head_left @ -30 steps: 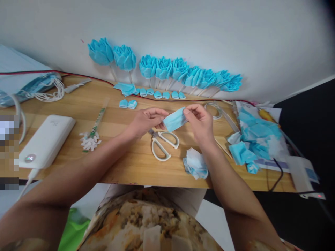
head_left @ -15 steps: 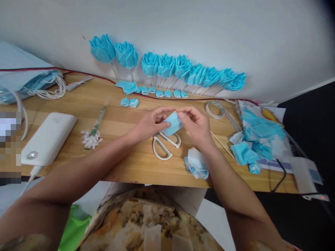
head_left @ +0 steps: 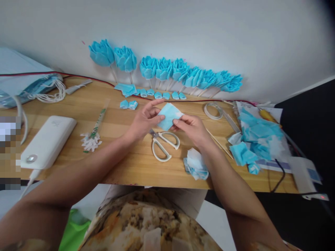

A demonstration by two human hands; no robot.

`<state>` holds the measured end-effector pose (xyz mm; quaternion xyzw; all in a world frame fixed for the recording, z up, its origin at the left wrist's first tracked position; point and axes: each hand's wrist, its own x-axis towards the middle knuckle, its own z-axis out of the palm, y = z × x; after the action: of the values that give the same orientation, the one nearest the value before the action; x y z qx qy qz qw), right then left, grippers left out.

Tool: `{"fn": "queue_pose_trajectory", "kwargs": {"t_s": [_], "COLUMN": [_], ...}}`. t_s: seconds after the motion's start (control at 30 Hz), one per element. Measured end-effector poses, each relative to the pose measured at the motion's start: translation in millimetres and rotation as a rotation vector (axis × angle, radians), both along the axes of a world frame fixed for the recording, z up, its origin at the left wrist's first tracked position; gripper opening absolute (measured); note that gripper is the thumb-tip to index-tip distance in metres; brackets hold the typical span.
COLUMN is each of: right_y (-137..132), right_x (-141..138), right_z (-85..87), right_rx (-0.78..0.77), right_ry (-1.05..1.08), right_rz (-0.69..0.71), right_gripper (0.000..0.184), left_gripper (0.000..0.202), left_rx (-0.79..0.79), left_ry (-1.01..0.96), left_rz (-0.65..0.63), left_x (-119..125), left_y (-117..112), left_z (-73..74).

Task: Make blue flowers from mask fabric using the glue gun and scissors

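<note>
A small light blue paper piece (head_left: 169, 115) is held above the wooden table (head_left: 117, 115) between both my hands. My left hand (head_left: 143, 120) pinches its left edge with thumb and fingers. The lower right corner is gripped by my right hand (head_left: 192, 128). White-handled scissors (head_left: 163, 143) lie on the table just below my hands. A row of finished blue paper flowers (head_left: 167, 69) on sticks leans against the wall behind. Several small folded blue petals (head_left: 157, 94) lie in front of them.
A white power bank (head_left: 48, 141) sits at the left, with white paper scraps (head_left: 90, 142) beside it. A crumpled blue and white wad (head_left: 195, 164) lies near the front edge. A pile of blue paper (head_left: 256, 139) and a tape roll (head_left: 213, 111) are at the right.
The long blue strip has been folded shorter into a squarish piece. My hands have come closer together and turned it flatter towards me.
</note>
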<state>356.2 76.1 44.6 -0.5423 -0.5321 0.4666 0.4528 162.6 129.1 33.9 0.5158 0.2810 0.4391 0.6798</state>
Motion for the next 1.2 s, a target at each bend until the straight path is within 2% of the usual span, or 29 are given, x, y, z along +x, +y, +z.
{"fn": "queue_pose_trajectory", "kwargs": {"t_s": [0.27, 0.37, 0.47, 0.63, 0.7, 0.83, 0.93, 1.03, 1.1, 1.2], "right_y": [3, 4, 3, 3, 3, 3, 1, -3, -5, -5], "right_x": [3, 7, 10, 10, 10, 7, 4, 2, 2, 3], "right_z": [-2.4, -4.4, -5.2, -1.0, 1.2, 3.8, 5.4, 7.9, 9.2, 9.5], "right_rx": [0.064, 0.132, 0.262, 0.7, 0.816, 0.919, 0.896, 0.727, 0.584, 0.447], "right_ry": [0.027, 0.041, -0.145, -0.647, -0.759, -0.778, -0.71, -0.607, -0.528, -0.413], "right_rz": [-0.001, 0.019, 0.03, -0.06, -0.052, 0.0, -0.015, -0.062, -0.109, -0.144], "right_gripper": [0.031, 0.054, 0.056, 0.059, 0.055, 0.021, 0.008, 0.009, 0.011, 0.012], "left_gripper": [0.063, 0.061, 0.06, 0.056, 0.056, 0.059, 0.051, 0.038, 0.041, 0.053], "left_rx": [-0.006, -0.088, -0.192, -0.256, -0.254, -0.246, -0.235, -0.173, -0.113, -0.061], "left_ry": [-0.051, -0.096, -0.143, -0.162, -0.166, -0.137, -0.062, 0.018, 0.038, 0.03], "left_rz": [0.026, 0.025, -0.002, -0.012, -0.013, -0.054, -0.028, 0.09, 0.131, 0.096], "left_x": [0, 0, -1, -1, -1, 1, 2, 3, 3, 3], "left_y": [3, 3, 4, 5, 4, 1, 1, 2, 2, 1], "left_z": [-3.3, -2.4, -2.6, -3.7, -3.6, -3.8, -5.2, -7.6, -8.9, -8.7]}}
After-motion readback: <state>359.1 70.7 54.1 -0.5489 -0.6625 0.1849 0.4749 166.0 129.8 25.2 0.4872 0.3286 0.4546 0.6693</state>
